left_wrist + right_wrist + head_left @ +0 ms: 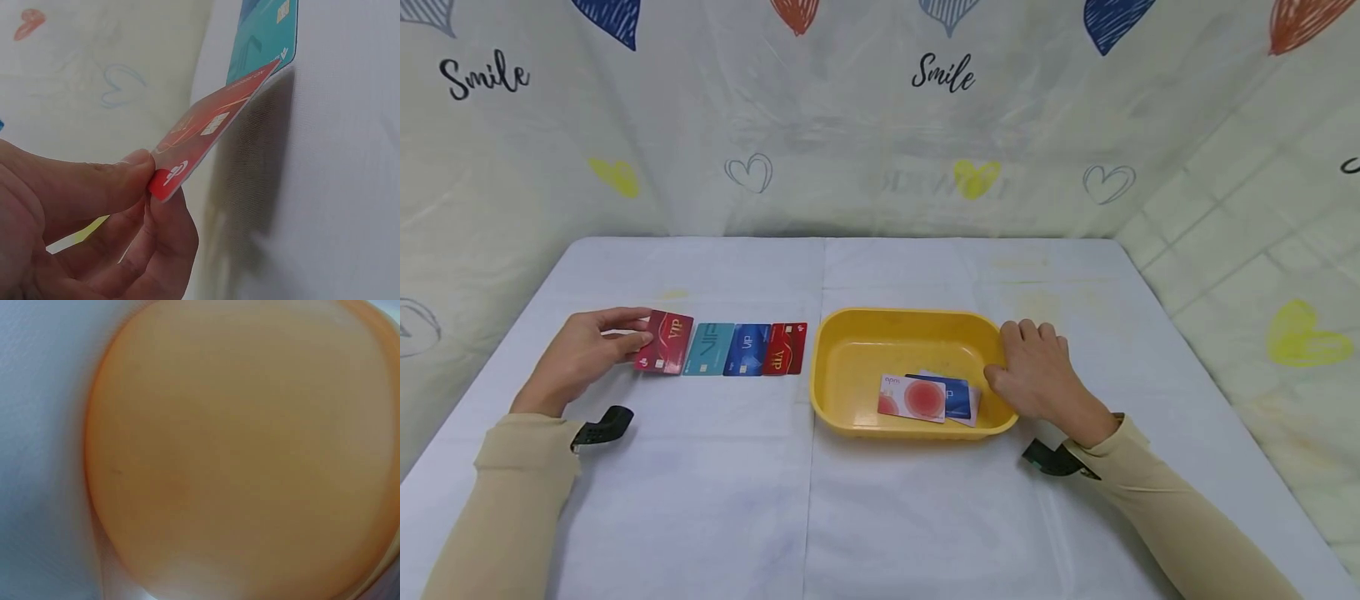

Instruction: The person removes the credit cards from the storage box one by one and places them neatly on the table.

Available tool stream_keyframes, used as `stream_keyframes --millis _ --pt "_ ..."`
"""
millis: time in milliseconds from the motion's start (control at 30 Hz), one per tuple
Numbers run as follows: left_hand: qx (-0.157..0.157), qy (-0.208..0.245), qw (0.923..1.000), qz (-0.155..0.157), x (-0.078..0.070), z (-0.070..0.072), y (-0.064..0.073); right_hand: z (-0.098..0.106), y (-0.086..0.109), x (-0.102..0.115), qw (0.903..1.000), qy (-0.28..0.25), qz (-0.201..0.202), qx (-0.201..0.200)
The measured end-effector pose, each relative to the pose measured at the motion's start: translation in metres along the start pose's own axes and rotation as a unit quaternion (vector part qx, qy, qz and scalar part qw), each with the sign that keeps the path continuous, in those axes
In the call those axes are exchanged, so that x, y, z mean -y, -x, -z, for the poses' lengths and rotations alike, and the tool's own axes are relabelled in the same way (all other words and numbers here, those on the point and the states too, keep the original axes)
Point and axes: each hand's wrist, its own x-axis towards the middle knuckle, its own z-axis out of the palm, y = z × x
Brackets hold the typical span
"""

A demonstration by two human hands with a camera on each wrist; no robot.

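My left hand (574, 357) pinches a red VIP card (667, 342) between thumb and fingers. In the left wrist view the red card (209, 122) is tilted, its near end off the white cloth and its far end at the edge of the teal card (265, 47). From the teal VIP card (708, 350) a row runs right, with a blue VIP card (747, 350) and overlapping red cards (780, 350). My right hand (1037, 371) grips the right rim of a yellow tray (887, 321), thumb on the inner side. The tray's yellow surface (237, 450) fills most of the right wrist view.
Inside the tray, a white and pink card (912, 397) overlaps a blue card (957, 398), with a pale card (976, 408) partly hidden below. A white cloth (737, 492) covers the table. A printed curtain (850, 108) hangs behind it and along the sides.
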Motion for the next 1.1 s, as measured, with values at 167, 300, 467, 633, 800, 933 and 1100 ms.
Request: stream_keyframes --millis 167,300,467,633,800,933,1100 --pt "0.007 -0.01 0.9999 0.008 -0.0002 0.0007 -0.0037 0.001 0.0009 -0.0004 1.0 -0.001 -0.001 0.001" --pt "0.019 -0.017 0.9996 0.015 -0.0004 0.002 -0.0054 0.0013 0.0015 -0.0009 1.0 -0.004 0.0 0.0" --pt "0.041 -0.035 0.9985 0.012 0.0002 0.0036 -0.0078 0.0018 0.0024 -0.0017 1.0 -0.006 0.002 -0.003" --pt "0.053 -0.045 0.9975 0.012 -0.0003 0.0049 -0.0089 0.0026 0.0032 -0.0018 1.0 -0.009 0.002 -0.003" --pt "0.06 -0.06 0.9961 0.024 -0.0006 0.0056 -0.0077 0.0031 0.0034 -0.0007 1.0 -0.009 0.0 0.004" --pt "0.059 -0.066 0.9958 0.023 -0.0001 0.0055 -0.0071 0.0031 0.0032 0.0002 1.0 -0.007 0.001 0.006" --pt "0.062 -0.076 0.995 0.02 0.0 0.0064 -0.0068 0.003 0.0035 0.0 1.0 -0.01 0.001 0.001"
